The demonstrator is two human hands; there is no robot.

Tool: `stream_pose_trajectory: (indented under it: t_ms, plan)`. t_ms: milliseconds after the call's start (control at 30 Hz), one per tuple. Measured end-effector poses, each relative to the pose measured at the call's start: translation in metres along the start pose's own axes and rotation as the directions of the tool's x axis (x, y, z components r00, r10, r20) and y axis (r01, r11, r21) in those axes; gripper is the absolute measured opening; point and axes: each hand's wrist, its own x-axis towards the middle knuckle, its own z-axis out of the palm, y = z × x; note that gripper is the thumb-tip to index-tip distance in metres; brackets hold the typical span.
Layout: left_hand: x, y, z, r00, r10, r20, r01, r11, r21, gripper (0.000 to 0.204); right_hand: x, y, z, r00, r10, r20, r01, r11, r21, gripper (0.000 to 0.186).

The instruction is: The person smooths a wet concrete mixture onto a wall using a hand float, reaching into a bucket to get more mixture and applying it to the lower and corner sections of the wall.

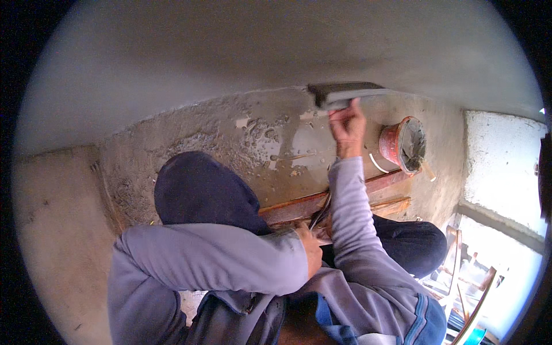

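My right hand (348, 127) is stretched far forward, fingers closed round a long flat plastering float (355, 96). The float lies against the foot of the smooth grey wall (241, 52), where it meets the rough floor. My left hand (311, 250) is curled in front of my body, beside my knees, with the left forearm crossing in front of me. A thin dark piece (322, 214) shows just past its fingers. What the left hand grips is too hidden to name.
A red bucket (391, 144) with grey mortar inside and a light handle at its rim stands to the right. A rusty metal bar (299, 208) and a wooden strip (391, 205) lie before my knees. Wet mortar patches (264, 141) cover the floor. Wood scraps (480, 296) lie lower right.
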Motion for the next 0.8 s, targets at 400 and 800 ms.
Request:
stream_pose_trajectory:
  t_ms: [400,800]
  plan:
    - [-0.020,-0.018,0.024,0.939,-0.203,-0.278,0.199,0.979,-0.045,0.021,0.066,0.133,-0.073,0.956,0.269,-0.119,-0.259,0.961,0.096,0.023]
    - [-0.016,-0.023,0.027,0.921,-0.205,-0.331,0.208,0.978,-0.027,0.019,0.078,0.135,-0.058,0.954,0.274,-0.123,-0.273,0.962,0.023,0.064]
